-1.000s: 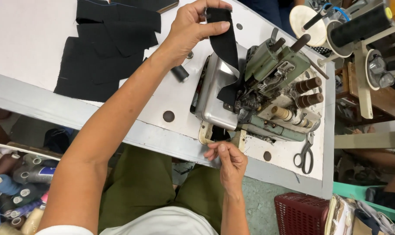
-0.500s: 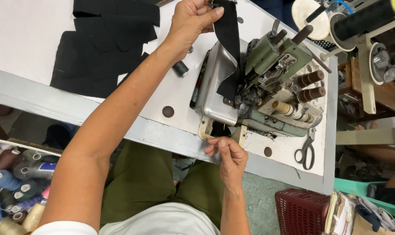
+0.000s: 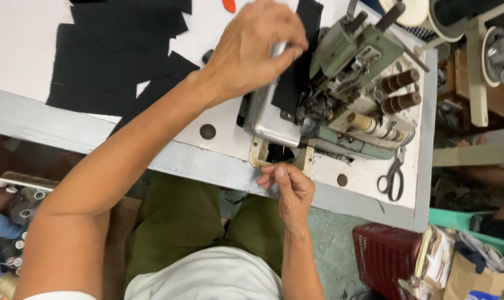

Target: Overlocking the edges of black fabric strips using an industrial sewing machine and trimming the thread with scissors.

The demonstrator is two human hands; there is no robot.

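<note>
My left hand reaches over the white table and holds a black fabric strip that lies on the metal bed of a green sewing machine. The strip runs from the top edge down toward the needle area. My right hand is at the table's front edge just below the machine, fingers pinched together near a dark opening; whether it grips fabric or thread there is hidden.
A stack of black fabric pieces lies on the table to the left. Scissors rest at the front right. A red basket and bags sit on the floor right; thread cones lower left.
My left hand has come down and toward the machine, laying the black strip flat on the bed. The right hand has stayed at the table's front edge.
</note>
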